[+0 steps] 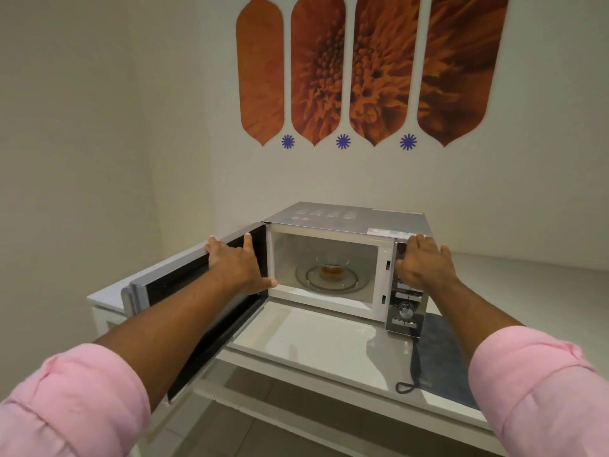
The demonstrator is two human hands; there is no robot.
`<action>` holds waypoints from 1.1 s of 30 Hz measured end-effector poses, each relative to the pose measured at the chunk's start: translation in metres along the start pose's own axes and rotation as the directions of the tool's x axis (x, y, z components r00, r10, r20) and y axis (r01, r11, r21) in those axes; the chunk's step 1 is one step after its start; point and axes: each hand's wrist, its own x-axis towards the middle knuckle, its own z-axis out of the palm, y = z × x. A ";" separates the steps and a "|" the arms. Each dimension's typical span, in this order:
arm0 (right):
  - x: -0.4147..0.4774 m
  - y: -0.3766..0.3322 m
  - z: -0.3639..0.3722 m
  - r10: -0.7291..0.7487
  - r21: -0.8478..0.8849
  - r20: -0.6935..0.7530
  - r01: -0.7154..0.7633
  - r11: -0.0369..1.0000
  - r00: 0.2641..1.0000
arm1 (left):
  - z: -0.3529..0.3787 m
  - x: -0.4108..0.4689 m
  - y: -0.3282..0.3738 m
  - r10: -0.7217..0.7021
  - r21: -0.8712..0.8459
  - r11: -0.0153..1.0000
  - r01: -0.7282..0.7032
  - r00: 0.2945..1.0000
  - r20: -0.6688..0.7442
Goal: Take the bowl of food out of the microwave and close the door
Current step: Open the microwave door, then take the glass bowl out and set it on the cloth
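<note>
Item: silver box-shaped microwave [349, 222], standing on the white surface [316, 351], cavity facing me, long axis running left to right.

Item: clear glass bowl [332, 267] holding brownish food, upright at the centre of the round glass turntable [326, 278] inside the microwave cavity. It sits between my two hands and deeper in than both, touched by neither.

Item: black-windowed, silver-framed microwave door [197, 291], hinged at the microwave's left edge and swung wide, its free end reaching toward me.

Item: my left hand [237, 265], at the microwave's left opening. Fingers spread and hooked over the door's top edge near the hinge, thumb low by the cavity's front frame; a loose hold on the door, not a fist.

Item: my right hand [423, 262], at the microwave's upper right corner. Fingers loosely extended, laid flat against the control panel [407, 308] and its top edge, closed round nothing.

Item: blue-grey mat [441, 357] on the surface, right of the microwave; a dark cord [412, 374] loops beside it.
</note>
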 end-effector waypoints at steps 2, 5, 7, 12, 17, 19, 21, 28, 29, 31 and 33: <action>0.000 0.000 0.002 -0.004 -0.002 -0.007 0.004 1.000 1.000 | 0.003 0.001 -0.005 -0.006 -0.014 1.000 0.005 1.000 -0.015; 0.001 0.000 0.006 -0.007 -0.016 -0.023 0.007 1.000 1.000 | 0.005 -0.001 -0.009 0.005 -0.021 1.000 -0.006 0.999 -0.041; 0.002 0.001 0.010 -0.009 -0.016 -0.044 0.008 1.000 0.999 | 0.007 0.000 -0.010 0.005 -0.008 1.000 -0.005 0.998 -0.057; 0.006 0.004 0.020 -0.010 -0.030 -0.094 0.007 1.000 0.996 | 0.011 0.007 -0.003 -0.090 0.013 0.996 0.094 0.982 -0.167; -0.020 -0.025 0.044 -0.070 0.007 -0.317 0.076 0.997 0.946 | 0.032 0.022 0.031 -0.032 -0.113 0.993 -0.012 0.922 -0.385; -0.041 -0.047 0.063 -0.193 0.033 -0.379 0.222 0.975 0.905 | 0.047 0.037 0.054 0.009 -0.242 0.964 -0.112 0.921 -0.390; -0.054 -0.067 0.087 -0.271 0.107 -0.371 0.331 0.937 0.888 | 0.059 0.052 0.080 0.025 -0.412 0.894 -0.177 0.937 -0.349; -0.005 -0.111 0.140 -0.015 0.615 -0.018 0.023 0.788 1.000 | 0.091 0.105 0.144 -0.050 -0.995 0.090 -0.041 0.998 -0.046; 0.008 -0.113 0.144 0.020 0.652 0.040 -0.041 0.757 0.999 | 0.095 0.113 0.151 -0.057 -1.000 0.027 0.000 0.998 -0.002; 0.033 -0.119 0.148 0.079 0.701 0.141 -0.155 0.696 0.987 | 0.104 0.131 0.160 -0.047 -0.992 -0.097 0.086 0.995 0.091; 0.055 -0.121 0.154 0.152 0.744 0.224 -0.270 0.611 0.963 | 0.112 0.150 0.165 -0.033 -0.974 -0.178 0.137 0.989 0.145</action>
